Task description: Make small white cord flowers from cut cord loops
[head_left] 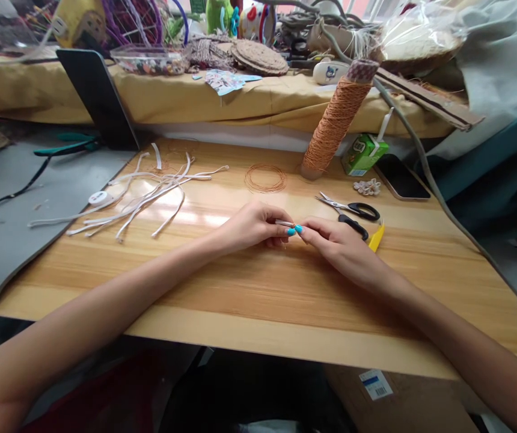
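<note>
We pinch 1 white strip between left hand and right hand, fingertips closed on it | scissors just right of grip | loose strips far left

Far on the table stands a tilted orange twine cone; scissors lie right, white strips left.

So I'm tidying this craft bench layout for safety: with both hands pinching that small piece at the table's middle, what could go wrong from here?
1. The scissors lie open just beyond the right hand; a reach back could catch the blades.
2. The tilted cord spool might topple onto the copper wire coil.
3. The small white piece pinched between left hand and right could slip and roll off.
</note>
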A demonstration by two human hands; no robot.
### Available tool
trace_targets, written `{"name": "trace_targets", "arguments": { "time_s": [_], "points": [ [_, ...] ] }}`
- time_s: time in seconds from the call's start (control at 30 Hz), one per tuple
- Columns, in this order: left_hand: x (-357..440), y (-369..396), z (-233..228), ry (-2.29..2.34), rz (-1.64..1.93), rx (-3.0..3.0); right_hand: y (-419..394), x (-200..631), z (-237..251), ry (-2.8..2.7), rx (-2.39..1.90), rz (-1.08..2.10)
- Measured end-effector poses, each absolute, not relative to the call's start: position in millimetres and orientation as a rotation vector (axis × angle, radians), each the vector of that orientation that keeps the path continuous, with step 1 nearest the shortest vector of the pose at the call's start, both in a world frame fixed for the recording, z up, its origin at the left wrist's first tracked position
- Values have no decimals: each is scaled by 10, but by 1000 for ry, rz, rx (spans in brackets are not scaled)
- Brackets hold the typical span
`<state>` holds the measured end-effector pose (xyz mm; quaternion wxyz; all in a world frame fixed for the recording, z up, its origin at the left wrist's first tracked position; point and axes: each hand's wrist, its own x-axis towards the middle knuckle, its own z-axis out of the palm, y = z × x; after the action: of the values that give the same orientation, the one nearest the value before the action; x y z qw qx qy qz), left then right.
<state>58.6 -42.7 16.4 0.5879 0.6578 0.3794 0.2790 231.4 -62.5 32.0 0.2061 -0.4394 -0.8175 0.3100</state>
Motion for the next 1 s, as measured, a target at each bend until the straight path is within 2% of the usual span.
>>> {"name": "trace_targets", "arguments": {
  "time_s": [0.3,0.53,0.67,0.83,1.0],
  "points": [
    [592,-457,172,878,616,1636,-662,2270,307,-2138,-1204,1012],
    [577,-417,200,900,584,1450,-562,2330,319,-2017,-1272,1225],
    [572,-388,192,889,592,1397,-532,2373,379,-2224,-1268,1039],
    [583,-395,213,934,570,1414,-557,2370,349,-2192,-1204,1109],
    [588,-421,207,952,561,1500,-599,2318,324,-2170,-1239,982]
  ]
}}
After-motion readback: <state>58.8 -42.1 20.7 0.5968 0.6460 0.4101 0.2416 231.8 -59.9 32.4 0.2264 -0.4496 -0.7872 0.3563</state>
